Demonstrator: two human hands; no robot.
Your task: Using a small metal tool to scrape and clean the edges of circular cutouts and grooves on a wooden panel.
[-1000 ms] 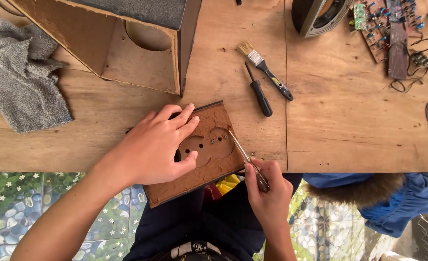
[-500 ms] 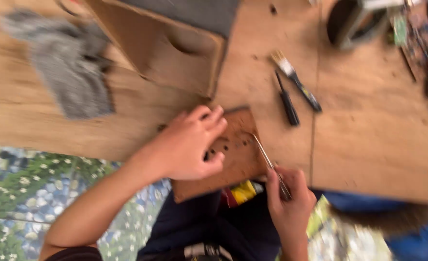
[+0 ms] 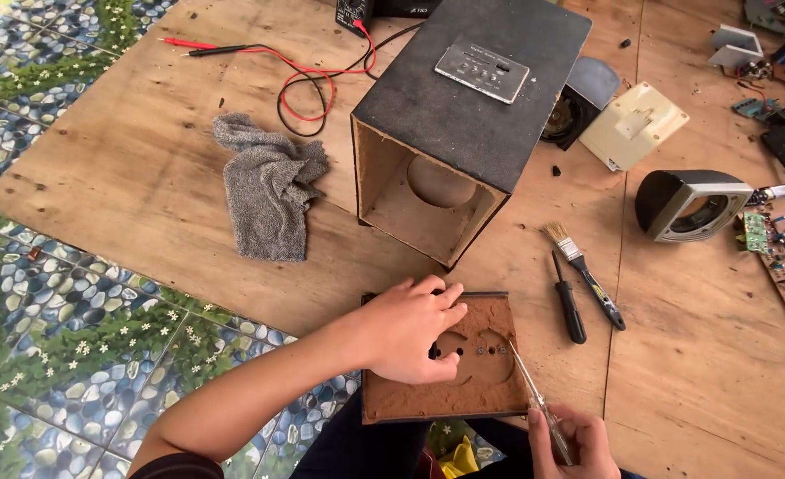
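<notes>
My left hand (image 3: 410,330) presses flat on a brown fibreboard panel (image 3: 463,390) that lies at the near edge of the desk (image 3: 144,204), fingers spread across its upper left part and fingertips beside the two round cut-outs in its middle. The palm is open and bears down; it holds nothing closed inside it. My right hand (image 3: 570,443), just off the panel's lower right corner, is closed around the clear handle of a screwdriver (image 3: 534,399), whose thin shaft slants up and left so that its tip meets the panel's surface near the right-hand cut-out.

The step in hand looks, by my judgement, like working at a small fastening or edge beside that cut-out while the panel is pinned flat. The next move would call for steady downward pressure from the left palm and a tip kept square, since the panel overhangs the desk edge towards me and could tip or slide.

Beyond the panel stands an open black speaker box (image 3: 463,124), its hollow facing me. To the right of the panel lie a black-handled screwdriver (image 3: 570,306) and a small paintbrush (image 3: 583,275), side by side. Left of the box, a grey cloth (image 3: 268,182) lies crumpled; behind it, red and black meter leads (image 3: 303,80) trail. Right of the box sit loose speaker parts and circuit boards (image 3: 778,248).
</notes>
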